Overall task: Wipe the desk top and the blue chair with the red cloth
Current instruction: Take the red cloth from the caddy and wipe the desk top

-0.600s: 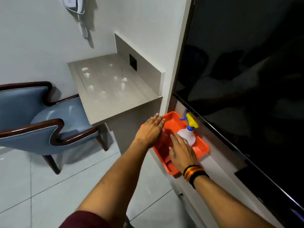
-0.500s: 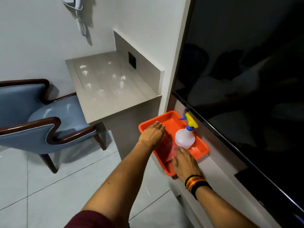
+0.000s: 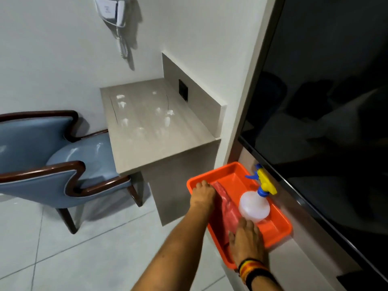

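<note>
A red cloth [image 3: 227, 203] lies lengthwise in an orange tray [image 3: 280, 220] on a low ledge under the dark screen. My left hand [image 3: 202, 194] curls down on the cloth's far end at the tray's far left corner. My right hand [image 3: 247, 238] presses and grips the cloth's near end, just in front of a white spray bottle [image 3: 254, 205]. The beige desk top [image 3: 151, 131] stands beyond the tray, speckled with white foam spots. The blue chair [image 3: 84, 152] with dark wooden arms sits to the left of the desk, its seat partly under it.
A large black screen [image 3: 325, 101] fills the right side above the ledge. A wall phone [image 3: 111, 9] with a coiled cord hangs above the desk. A black socket [image 3: 183, 89] sits in the desk's raised side panel. Pale tiled floor [image 3: 84, 259] spreads below the chair.
My hands have drawn apart along the tray: the left to its far corner, the right back to the near end. The red cloth now shows between them.
</note>
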